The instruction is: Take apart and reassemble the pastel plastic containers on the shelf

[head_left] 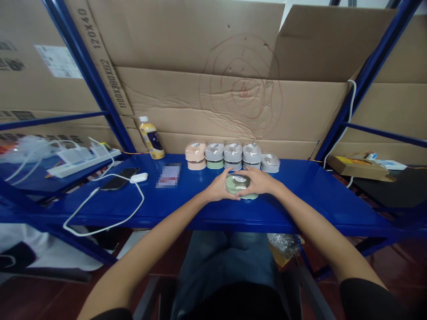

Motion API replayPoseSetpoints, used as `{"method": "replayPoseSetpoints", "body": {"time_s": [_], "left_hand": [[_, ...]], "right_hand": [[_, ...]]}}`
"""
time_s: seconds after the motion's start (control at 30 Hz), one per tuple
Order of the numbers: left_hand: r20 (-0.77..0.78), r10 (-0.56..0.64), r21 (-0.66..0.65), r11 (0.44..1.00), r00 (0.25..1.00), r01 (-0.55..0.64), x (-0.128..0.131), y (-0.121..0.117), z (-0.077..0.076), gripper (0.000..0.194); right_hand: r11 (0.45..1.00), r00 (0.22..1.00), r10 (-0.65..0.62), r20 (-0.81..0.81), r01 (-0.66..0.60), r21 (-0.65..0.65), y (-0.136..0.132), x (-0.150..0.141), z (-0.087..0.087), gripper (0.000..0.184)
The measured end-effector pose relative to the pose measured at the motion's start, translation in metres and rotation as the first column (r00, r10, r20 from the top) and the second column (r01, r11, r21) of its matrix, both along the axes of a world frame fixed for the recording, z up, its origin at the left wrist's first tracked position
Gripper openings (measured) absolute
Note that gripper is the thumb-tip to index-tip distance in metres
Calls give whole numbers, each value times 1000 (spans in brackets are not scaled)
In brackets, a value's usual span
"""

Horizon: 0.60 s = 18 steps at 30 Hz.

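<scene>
A pale green round container (239, 184) with a grey lid rests on the blue shelf (300, 200) straight ahead. My left hand (218, 186) grips its left side and my right hand (258, 181) grips its right side, fingers curled over the lid. Just behind stands a row of similar lidded containers: a peach one (195, 156) at the left, a green-based one (214, 155), two grey ones (232, 155) and a lower grey one (270, 162) at the right end.
A yellow drink bottle (151, 138) stands at the back left. A black phone (118, 178), a white charger (138, 178) with its cable and a power strip (83, 162) lie to the left. A cardboard box (362, 168) sits at the right. Cardboard sheets line the back.
</scene>
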<state>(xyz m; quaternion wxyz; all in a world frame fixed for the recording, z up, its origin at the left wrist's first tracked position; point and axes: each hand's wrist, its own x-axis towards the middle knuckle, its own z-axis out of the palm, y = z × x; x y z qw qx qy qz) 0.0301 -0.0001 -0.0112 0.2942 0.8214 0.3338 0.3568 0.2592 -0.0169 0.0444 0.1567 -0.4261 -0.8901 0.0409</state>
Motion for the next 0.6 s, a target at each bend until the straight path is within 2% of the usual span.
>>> {"method": "replayPoseSetpoints", "body": {"time_s": [0.2,0.37,0.5,0.6], "left_hand": [[-56,60,1,998,997,-60,1,-4,3,130],[-97,77,40,996,992,-74,-1,-7,9,118],[-98,65,61,996,993,-59,-9,-4,6,112],[-110,105,83,992,988,-97,-16,1,1,103]], "right_hand": [[999,999,46,-8,-45,25,4,4,-8,105],[995,992,101,-76,-101,2,12,9,-21,100],[980,977,191,-98,-196,-41,15,17,-21,104],[984,982,157,-104,-164,-63,6,34,-17,104]]}}
